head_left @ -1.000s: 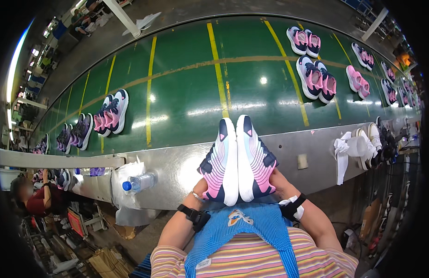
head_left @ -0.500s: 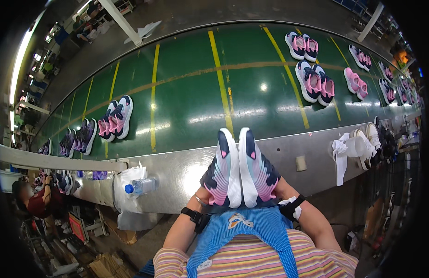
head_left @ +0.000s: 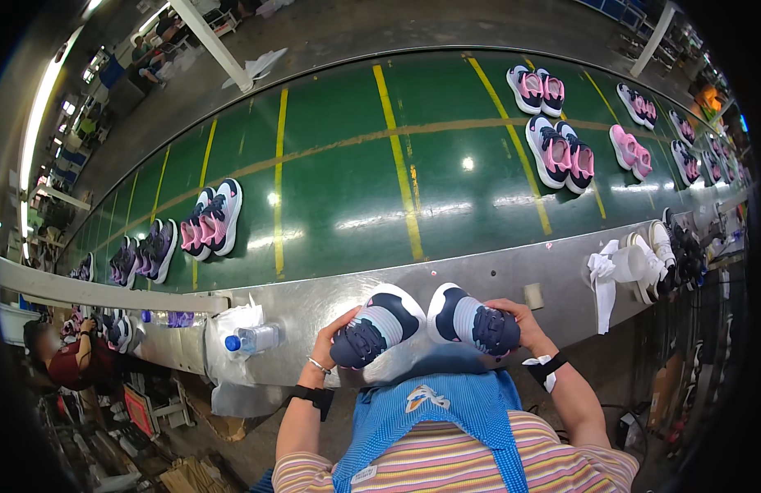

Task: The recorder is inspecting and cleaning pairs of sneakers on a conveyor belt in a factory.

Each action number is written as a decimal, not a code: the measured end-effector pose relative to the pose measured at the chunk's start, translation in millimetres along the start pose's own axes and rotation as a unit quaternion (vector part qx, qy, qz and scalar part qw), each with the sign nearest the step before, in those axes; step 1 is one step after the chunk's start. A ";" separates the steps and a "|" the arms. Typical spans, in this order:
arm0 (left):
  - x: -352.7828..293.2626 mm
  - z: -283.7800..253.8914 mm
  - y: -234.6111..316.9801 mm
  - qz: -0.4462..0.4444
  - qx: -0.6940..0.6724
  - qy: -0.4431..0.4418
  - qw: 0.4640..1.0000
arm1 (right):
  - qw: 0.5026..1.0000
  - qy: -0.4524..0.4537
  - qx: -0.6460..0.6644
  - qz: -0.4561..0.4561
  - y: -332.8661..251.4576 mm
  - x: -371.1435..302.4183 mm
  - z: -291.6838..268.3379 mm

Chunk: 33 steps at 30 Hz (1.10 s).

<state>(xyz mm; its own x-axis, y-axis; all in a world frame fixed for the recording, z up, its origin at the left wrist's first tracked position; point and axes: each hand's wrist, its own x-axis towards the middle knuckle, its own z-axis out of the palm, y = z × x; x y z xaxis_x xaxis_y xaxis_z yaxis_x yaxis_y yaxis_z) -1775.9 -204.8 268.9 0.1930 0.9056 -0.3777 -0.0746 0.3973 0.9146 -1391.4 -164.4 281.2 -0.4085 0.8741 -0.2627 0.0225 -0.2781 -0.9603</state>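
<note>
Holding one sneaker apiece, the person's hands sit just above the blue apron (head_left: 434, 411) and striped shirt at the lower edge. The left hand (head_left: 329, 338) is closed around the left sneaker (head_left: 376, 325), navy and lilac with a white toe cap, and the right hand (head_left: 518, 319) is closed around the right sneaker (head_left: 471, 316); both shoes now show their uppers and laces, toes pointing away, and a small gap lies between them. Half a second ago the pair was pressed side by side with pink and white soles turned up to the camera, so the shoes have been parted and flipped over, which suggests the check has passed from the soles to the uppers. They hover over the steel ledge (head_left: 479, 267), not resting on it. On the ledge to the left lies a water bottle (head_left: 251, 338) with a blue cap beside crumpled white paper (head_left: 232, 319); to the right hang white cloths (head_left: 601, 275). Beyond runs the green conveyor belt (head_left: 348, 189) with yellow lines, carrying a pink and white pair (head_left: 212, 218) on the left and another pair (head_left: 561, 152) on the right, more farther off.
</note>
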 end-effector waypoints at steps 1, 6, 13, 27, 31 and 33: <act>-0.6 -1.5 2.0 0.038 0.036 0.015 0.998 | 1.000 0.000 0.000 0.002 0.8 -1.2 -1.3; -6.0 -15.4 4.5 0.125 0.174 0.076 0.974 | 0.995 0.055 -0.054 -0.059 -8.1 -6.4 2.8; -20.5 0.3 22.7 0.229 0.536 0.110 0.805 | 0.964 0.150 -0.198 -0.091 -13.1 -7.3 28.6; -10.2 31.3 -2.4 0.039 0.289 0.190 0.937 | 0.974 0.135 -0.174 -0.060 -2.9 17.9 77.1; 17.8 -22.4 -17.6 -0.088 0.209 0.046 0.973 | 0.981 -0.050 0.044 0.181 7.3 49.4 44.0; 23.9 -25.4 -16.0 -0.106 -0.027 -0.059 0.992 | 0.971 -0.082 0.108 0.198 7.3 53.6 46.9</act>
<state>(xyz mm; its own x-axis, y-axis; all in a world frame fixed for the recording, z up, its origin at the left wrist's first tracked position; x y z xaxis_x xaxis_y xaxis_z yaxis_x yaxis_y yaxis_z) -1795.0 -185.7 241.6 0.3234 0.7779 -0.5388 -0.0711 0.5878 0.8059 -1455.9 -138.3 264.6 -0.5471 0.6113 -0.5719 0.0222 -0.6723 -0.7399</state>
